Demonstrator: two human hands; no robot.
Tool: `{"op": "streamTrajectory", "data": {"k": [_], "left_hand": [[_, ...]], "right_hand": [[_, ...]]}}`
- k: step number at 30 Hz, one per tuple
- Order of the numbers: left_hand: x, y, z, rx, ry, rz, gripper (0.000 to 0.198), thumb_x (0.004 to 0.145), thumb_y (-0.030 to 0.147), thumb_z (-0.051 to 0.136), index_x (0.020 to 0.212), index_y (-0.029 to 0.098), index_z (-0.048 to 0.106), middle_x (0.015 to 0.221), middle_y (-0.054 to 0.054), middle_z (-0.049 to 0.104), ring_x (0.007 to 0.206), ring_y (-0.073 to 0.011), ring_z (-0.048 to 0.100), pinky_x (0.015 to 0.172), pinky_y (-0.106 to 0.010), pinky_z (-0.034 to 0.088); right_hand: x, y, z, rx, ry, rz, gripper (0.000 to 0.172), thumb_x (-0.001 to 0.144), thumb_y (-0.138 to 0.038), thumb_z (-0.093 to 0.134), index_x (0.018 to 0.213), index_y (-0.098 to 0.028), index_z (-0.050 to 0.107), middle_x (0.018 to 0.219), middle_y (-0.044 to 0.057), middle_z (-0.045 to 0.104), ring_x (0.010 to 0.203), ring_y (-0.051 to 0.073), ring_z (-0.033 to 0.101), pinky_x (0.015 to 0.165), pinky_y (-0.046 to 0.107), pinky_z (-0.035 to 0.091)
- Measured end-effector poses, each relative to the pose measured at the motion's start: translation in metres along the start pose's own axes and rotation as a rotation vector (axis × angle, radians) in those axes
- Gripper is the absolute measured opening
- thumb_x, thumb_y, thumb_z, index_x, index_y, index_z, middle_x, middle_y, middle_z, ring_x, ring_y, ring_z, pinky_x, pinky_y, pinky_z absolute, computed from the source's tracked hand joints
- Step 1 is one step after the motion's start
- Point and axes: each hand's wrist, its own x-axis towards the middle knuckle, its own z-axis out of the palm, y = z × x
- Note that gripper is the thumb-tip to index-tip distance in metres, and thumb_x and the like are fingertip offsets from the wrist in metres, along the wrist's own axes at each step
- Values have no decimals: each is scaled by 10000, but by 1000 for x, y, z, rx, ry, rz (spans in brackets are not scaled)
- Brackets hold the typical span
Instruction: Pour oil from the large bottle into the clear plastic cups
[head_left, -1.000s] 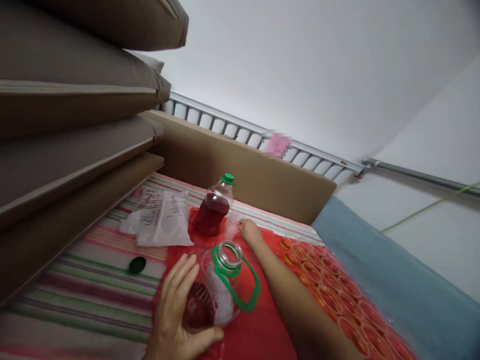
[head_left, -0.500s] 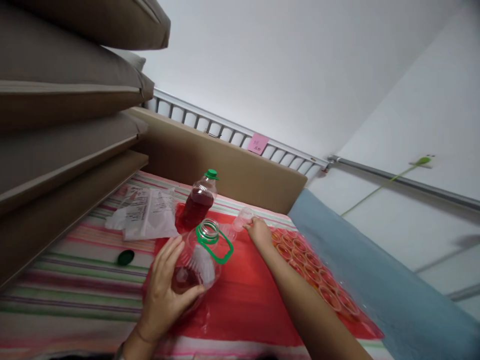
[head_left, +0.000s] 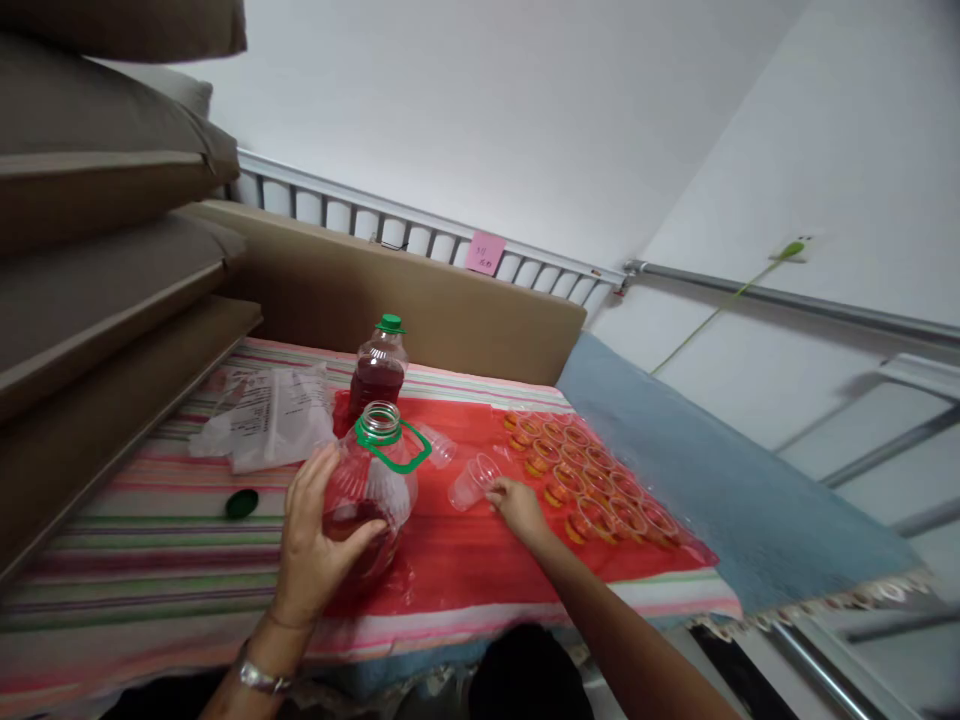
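My left hand (head_left: 319,535) is wrapped round the left side of a clear plastic jug (head_left: 386,490) with a green ring handle. The jug is uncapped and stands upright, with some dark red liquid low inside. To its right, my right hand (head_left: 517,507) pinches a clear plastic cup (head_left: 472,482) by its rim; the cup is tilted and looks empty. More clear cups (head_left: 436,447) lie on their side, nested, behind it. On the right, rows of cups (head_left: 589,470) with orange-yellow contents at the bottom stand on the red plastic sheet (head_left: 442,555).
Behind the jug stands a second bottle (head_left: 379,370) of red liquid, capped green. A white plastic bag (head_left: 281,420) and a dark green cap (head_left: 241,503) lie on the striped cloth (head_left: 165,550). Stacked cushions (head_left: 112,250) rise at left; a brown board (head_left: 450,320) borders the back.
My right hand has drawn the cup nearer, away from the nested cups. My left hand stays on the jug. The view has shifted, showing more of the filled rows.
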Motion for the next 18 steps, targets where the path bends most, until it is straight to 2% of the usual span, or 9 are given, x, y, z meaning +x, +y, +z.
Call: {"op": "streamTrajectory", "data": {"k": [3, 7, 12, 18], "left_hand": [[0, 0, 0, 4, 1, 10, 822, 721, 377, 738, 1420, 248, 327, 1390, -145, 474, 1301, -328, 424, 1076, -542, 350], [2, 0, 0, 7, 6, 15, 823, 720, 390, 737, 1421, 256, 326, 1383, -135, 483, 1298, -330, 429, 1071, -535, 357], [2, 0, 1, 1, 9, 12, 820, 716, 394, 741, 1415, 244, 338, 1376, -141, 487, 1297, -335, 428, 1068, -539, 362], [2, 3, -1, -10, 2, 15, 815, 712, 364, 753, 1407, 225, 351, 1375, -155, 484, 1296, -328, 428, 1081, -531, 347]], "right_hand": [[-7, 7, 3, -22, -1, 4, 148, 800, -221, 570, 829, -200, 714, 782, 30, 730, 745, 176, 664, 650, 229, 431], [-12, 7, -6, -74, 19, 4, 151, 803, -274, 603, 873, -217, 723, 859, 60, 738, 846, 216, 666, 696, 259, 417], [-21, 1, -12, -76, 61, 10, 138, 797, -265, 609, 877, -199, 700, 857, 67, 722, 822, 217, 657, 690, 266, 407], [-27, -7, 4, 60, 55, -4, 199, 709, -177, 654, 907, -162, 662, 849, 54, 690, 781, 176, 641, 713, 237, 443]]}}
